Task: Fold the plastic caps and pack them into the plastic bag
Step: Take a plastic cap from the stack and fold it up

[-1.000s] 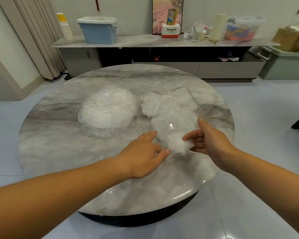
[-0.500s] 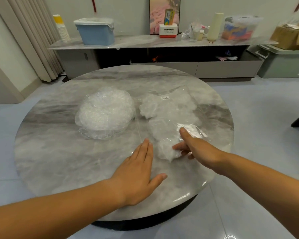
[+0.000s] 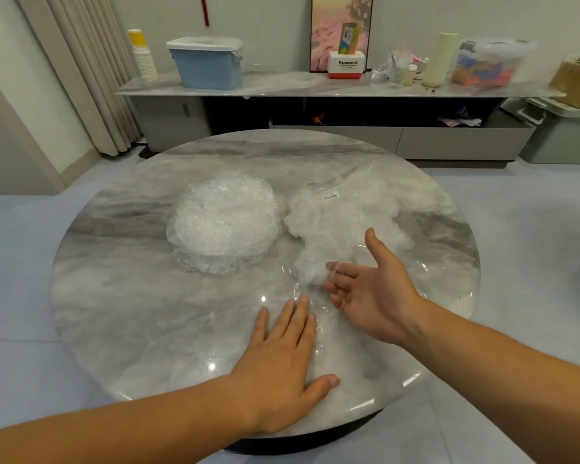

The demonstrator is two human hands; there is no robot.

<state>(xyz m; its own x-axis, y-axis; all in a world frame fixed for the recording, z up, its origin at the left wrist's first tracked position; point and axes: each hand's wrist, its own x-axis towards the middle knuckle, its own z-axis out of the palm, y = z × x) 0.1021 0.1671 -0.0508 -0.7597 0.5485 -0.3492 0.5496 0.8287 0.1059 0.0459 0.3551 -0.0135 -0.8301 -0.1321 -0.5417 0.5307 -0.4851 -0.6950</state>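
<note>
On the round marble counter point(image 3: 131, 313) a heap of loose plastic caps point(image 3: 223, 222) lies left of centre, the left hand point(image 3: 282, 366) presses straight fingers point(image 3: 302, 316) flat on the near edge of the partly filled plastic bag point(image 3: 349, 216) just beside it, and the right hand point(image 3: 375, 289) lies palm-up at the bag, fingers point(image 3: 344, 267) spread, gripping nothing.

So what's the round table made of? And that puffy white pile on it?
The table looks like polished marble, or maybe marble-look stone: it has grey-white veins and shiny light spots. The pile of caps looks like thin clear plastic film. It is crinkly and glossy, and whitish where the layers bunch.
</note>
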